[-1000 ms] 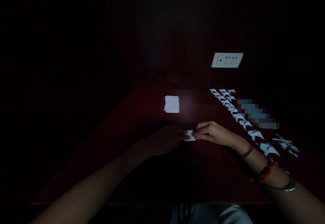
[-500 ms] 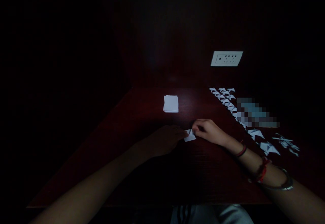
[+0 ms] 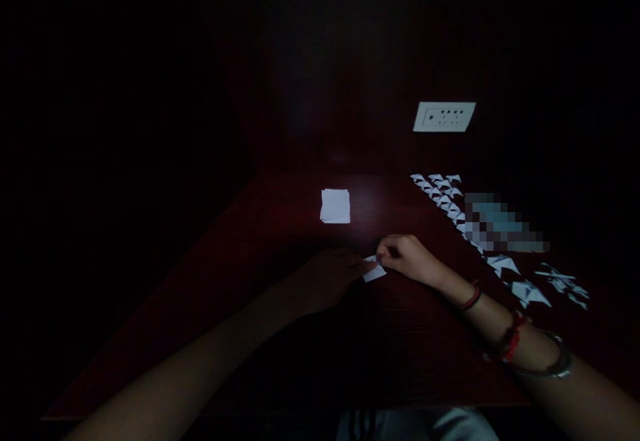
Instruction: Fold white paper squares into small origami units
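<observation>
Dim rm, bg nearly black, w/ most light on a dark red, glossy wood-look bench [image 3: 273,227]. Small flat pc of white paper [image 3: 374,274] lies on it btwn the two hands, partly covered by both. L hand [image 3: 333,277] reaches in low, fingers stretched out & close together, tips on the paper's L side, prob pinning it; too shadowed to tell if the thumb grips from below. R hand [image 3: 405,257] is curled, thumb & fingertips drawn together at the paper's far R edge, seemingly pinching a lifted bit; exact fold hidden by fingers.

Handling, my guess: paper's v. light, thin, bends easily but holds a crease; could skid on the glossy top if not pinned, & would tear or crumple if yanked. Best hold: L fingertips flat near the middle, R thumb + index on the very edge or corner, light pressure only.

Beyond the hands, a bit L of the R hand, sits a neat stack of square white paper sheets [image 3: 335,207], edges slightly off. R of the R hand, rows of small folded white paper pcs w/ pointed tips [image 3: 503,265] run away diagonally; thin pale strips [image 3: 563,283] lie scattered farther R, w/ a pixelated flat obj [image 3: 500,221] nearby, can't ID.
</observation>
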A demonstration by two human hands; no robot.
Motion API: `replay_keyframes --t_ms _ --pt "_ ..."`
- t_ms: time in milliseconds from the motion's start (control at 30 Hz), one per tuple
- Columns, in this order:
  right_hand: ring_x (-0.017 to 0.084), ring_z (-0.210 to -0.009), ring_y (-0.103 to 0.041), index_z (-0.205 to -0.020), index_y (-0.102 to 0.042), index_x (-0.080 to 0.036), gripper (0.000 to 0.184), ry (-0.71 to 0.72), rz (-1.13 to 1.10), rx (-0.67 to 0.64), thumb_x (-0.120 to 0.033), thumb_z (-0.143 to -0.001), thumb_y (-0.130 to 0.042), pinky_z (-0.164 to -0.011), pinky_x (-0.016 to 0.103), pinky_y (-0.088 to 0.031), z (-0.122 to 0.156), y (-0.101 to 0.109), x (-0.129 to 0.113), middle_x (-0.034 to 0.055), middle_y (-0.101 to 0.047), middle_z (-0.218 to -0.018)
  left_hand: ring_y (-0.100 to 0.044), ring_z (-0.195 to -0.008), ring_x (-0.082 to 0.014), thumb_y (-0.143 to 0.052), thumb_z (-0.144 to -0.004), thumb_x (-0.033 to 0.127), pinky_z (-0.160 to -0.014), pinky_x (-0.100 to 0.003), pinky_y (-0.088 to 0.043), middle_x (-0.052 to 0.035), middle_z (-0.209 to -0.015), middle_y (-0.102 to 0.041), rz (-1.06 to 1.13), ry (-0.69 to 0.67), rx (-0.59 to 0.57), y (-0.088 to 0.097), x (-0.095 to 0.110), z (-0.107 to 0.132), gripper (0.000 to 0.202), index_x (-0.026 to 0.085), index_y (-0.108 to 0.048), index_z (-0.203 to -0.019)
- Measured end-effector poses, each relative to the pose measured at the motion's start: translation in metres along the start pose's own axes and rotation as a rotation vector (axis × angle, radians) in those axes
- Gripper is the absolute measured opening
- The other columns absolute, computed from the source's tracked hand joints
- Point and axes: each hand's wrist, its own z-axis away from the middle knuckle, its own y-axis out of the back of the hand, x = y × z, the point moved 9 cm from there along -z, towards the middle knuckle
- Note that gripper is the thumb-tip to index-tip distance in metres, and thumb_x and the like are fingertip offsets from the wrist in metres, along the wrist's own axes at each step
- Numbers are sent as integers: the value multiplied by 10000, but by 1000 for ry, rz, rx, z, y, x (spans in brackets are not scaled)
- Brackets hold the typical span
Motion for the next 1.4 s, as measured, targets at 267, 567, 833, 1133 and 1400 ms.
replay_keyframes --t_ms 267,567,833,1133,1400 --pt "79 -552 -459 -644 -550 -144 81 -27 0 -3 -111 -675 -483 -533 184 -323 -2 -2 2 -26 -521 -604 -368 -1095 -201 -419 -798 115 -911 -333 -300 -43 -1237 -423 -13 6 32 -2 0 -2 448 189 -371 -1237" --pt "95 -645 -502 -831 -599 -145 154 133 74 31 -109 -749 -474 -600 195 -381 9 11 -15 16 -544 -726 -394 -1031 -196 -416 -777 87 -868 -329 -330 -42 -1185 -451 16 37 46 0 0 -5 442 182 -405 -1209" --pt "104 -712 -547 -910 -638 -195 227 318 300 -119 -156 -816 -436 -651 205 -408 24 4 -33 30 -561 -823 -378 -1051 -206 -414 -800 117 -878 -336 -321 -23 -1189 -456 -9 21 49 -6 0 -6 407 185 -408 -1201" --pt "114 -725 -554 -881 -628 -173 222 339 434 -140 -175 -834 -411 -664 225 -409 26 -1 -34 44 -574 -832 -368 -1088 -181 -412 -811 109 -907 -319 -302 -14 -1205 -447 -13 17 56 -4 -1 -5 410 202 -393 -1210" --pt "120 -715 -546 -931 -619 -186 242 337 461 -189 -148 -825 -404 -652 236 -391 24 -1 -36 39 -584 -838 -393 -1071 -176 -404 -808 86 -887 -318 -320 -30 -1186 -460 2 28 47 -1 0 -5 415 205 -398 -1206"
